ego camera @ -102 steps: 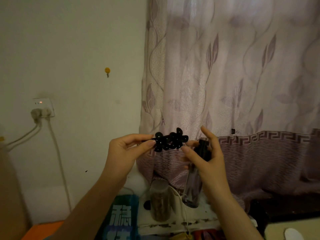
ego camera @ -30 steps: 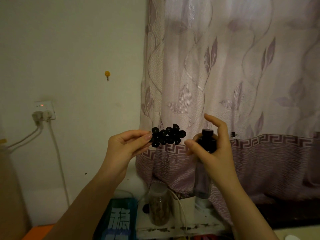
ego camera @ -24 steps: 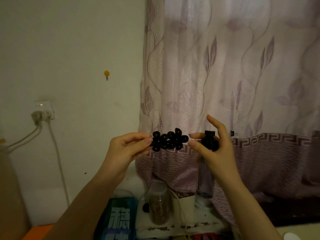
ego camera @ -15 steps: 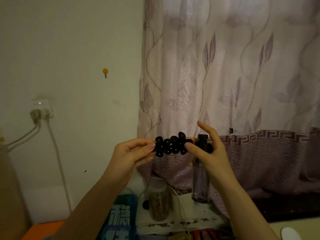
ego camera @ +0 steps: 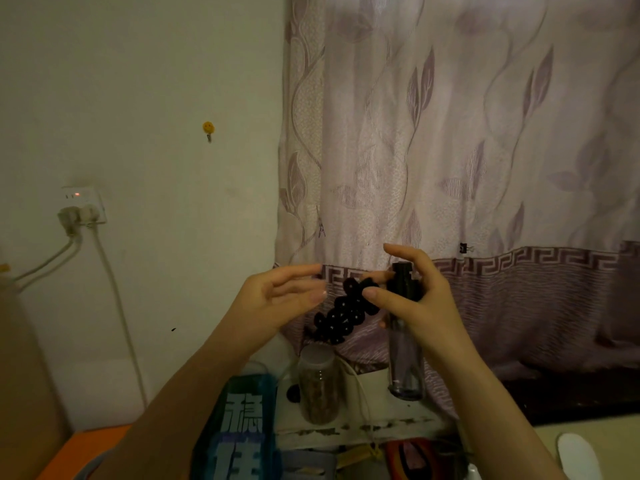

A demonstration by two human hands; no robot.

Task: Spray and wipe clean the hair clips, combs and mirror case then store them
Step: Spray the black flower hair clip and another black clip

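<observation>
I watch the right hand [ego camera: 412, 306] pinch the light, stiff, knobbly black hair clip [ego camera: 341, 315] by its upper end while gripping the spray bottle [ego camera: 405, 344], left hand [ego camera: 273, 303] fingers loosely spread.

You are looking at a lived-in room of a home: a lilac leaf-patterned curtain [ego camera: 450, 150] is hanging beside a plain wall [ego camera: 156, 81], plugs are sitting in a wall socket [ego camera: 83, 209], and a jar [ego camera: 318, 389] is standing among household clutter below.

A black hair clip with round bumps [ego camera: 341, 315] hangs tilted beside a clear spray bottle with black cap [ego camera: 405, 344]
</observation>
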